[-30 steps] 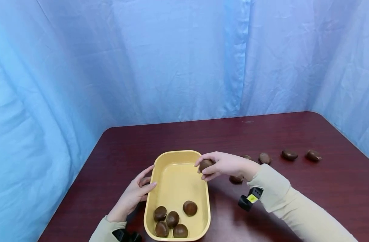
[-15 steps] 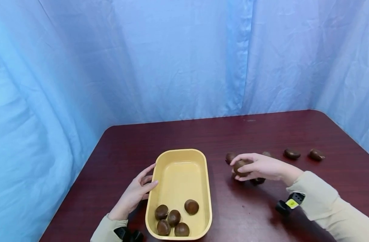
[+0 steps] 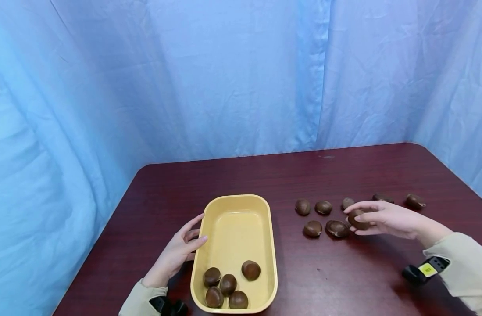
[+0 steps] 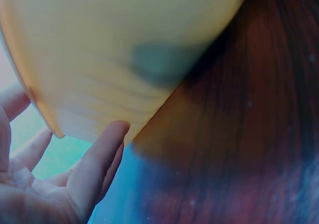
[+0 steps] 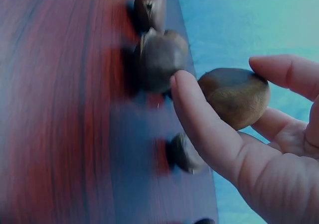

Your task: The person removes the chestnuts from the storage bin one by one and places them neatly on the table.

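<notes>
My right hand point(image 3: 387, 218) pinches a brown chestnut point(image 3: 358, 219) between thumb and fingertips, just above the table's right side. In the right wrist view, that chestnut point(image 5: 237, 97) sits clear of the ones on the table. Beside it lie several loose chestnuts, among them a broad one point(image 3: 337, 229) and a rounder one point(image 3: 312, 229). My left hand point(image 3: 175, 254) holds the left rim of a yellow tray point(image 3: 258, 199), thumb over the edge and fingers along the outside. Inside, several chestnuts point(image 3: 228, 285) are gathered at the near end.
More chestnuts lie in a rough row farther back, from one near the tray point(image 3: 302, 207) to one at the far right point(image 3: 414, 202). The dark red table point(image 3: 177, 184) ends at a blue curtain point(image 3: 241, 87) behind and at the sides.
My right hand has moved right from over the tray's right rim, past the loose chestnuts, still pinching a chestnut. My left hand and the tray have stayed put; the view shifted slightly.
</notes>
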Available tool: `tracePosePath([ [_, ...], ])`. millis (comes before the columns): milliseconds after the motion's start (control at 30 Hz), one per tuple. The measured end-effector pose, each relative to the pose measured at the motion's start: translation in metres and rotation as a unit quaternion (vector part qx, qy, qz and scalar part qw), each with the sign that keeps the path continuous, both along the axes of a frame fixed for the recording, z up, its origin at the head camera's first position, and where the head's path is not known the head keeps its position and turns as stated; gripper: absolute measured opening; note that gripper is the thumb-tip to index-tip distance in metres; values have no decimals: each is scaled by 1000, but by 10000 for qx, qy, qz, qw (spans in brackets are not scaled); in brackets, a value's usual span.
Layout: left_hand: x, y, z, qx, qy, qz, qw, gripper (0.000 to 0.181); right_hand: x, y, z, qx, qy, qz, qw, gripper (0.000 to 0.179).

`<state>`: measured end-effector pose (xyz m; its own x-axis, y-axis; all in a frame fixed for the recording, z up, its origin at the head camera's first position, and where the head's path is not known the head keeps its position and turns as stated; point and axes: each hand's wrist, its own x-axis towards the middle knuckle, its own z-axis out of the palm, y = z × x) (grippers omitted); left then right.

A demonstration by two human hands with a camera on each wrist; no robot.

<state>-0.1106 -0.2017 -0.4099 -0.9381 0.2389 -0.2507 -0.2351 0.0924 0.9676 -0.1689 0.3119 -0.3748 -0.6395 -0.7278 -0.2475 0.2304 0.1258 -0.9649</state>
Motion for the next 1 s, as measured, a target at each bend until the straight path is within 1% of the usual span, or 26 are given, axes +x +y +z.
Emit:
tracePosePath([
  [33, 0, 0, 0, 0, 1, 1, 10000, 69, 0, 2, -1, 79, 127, -63, 9999, 32],
  [100, 0, 0, 0, -16, -5, 7, 10000, 69, 2, 4, -1, 450, 513, -311, 9972, 31],
  [167, 0, 0, 0, -33, -13, 18, 10000, 69, 5, 3, -1, 917, 949, -632, 9892, 37],
  [233, 0, 0, 1, -40, -12, 22, 10000, 68, 7, 1, 0, 1438, 1345, -933, 9760, 48],
  [300, -1, 0, 1, -37, 1, 6, 10000, 68, 10, -2, 0, 1852, 1642, -1130, 9623, 56],
  [367, -2, 0, 2, -27, 23, -11, 10000, 68, 11, -5, 0, 2262, 1956, -1219, 9464, 56],
  [400, -2, 0, 2, -35, 37, -19, 10000, 68, 12, -6, 0, 2549, 2200, -1228, 9336, 54],
  [433, -2, 0, 2, -34, 35, -29, 10000, 68, 12, -7, -1, 2833, 2491, -1221, 9180, 52],
  [500, -2, 0, 2, -32, 20, -35, 10000, 68, 13, -8, -2, 3396, 3051, -1146, 8823, 48],
  [567, -1, 0, 2, -25, 9, -32, 10000, 68, 13, -9, -4, 3811, 3574, -1046, 8462, 44],
  [600, -1, 0, 2, -28, 6, -35, 10000, 68, 13, -9, -5, 3954, 3788, -990, 8309, 43],
  [633, -1, 0, 2, -23, 3, -36, 10000, 69, 13, -9, -6, 4011, 3914, -937, 8229, 42],
  [700, 0, 0, 2, -21, 14, -30, 10000, 69, 12, -9, -9, 4057, 4080, -832, 8137, 40],
  [767, 0, 0, 2, -32, 27, -28, 10000, 68, 12, -10, -12, 4086, 4198, -749, 8070, 39],
  [933, 1, 0, 2, -31, 13, -13, 10000, 67, 13, -13, -17, 4147, 4374, -690, 7950, 39],
  [1000, 1, 0, 2, -26, -3, -13, 10000, 67, 13, -14, -18, 4163, 4388, -717, 7931, 39],
])
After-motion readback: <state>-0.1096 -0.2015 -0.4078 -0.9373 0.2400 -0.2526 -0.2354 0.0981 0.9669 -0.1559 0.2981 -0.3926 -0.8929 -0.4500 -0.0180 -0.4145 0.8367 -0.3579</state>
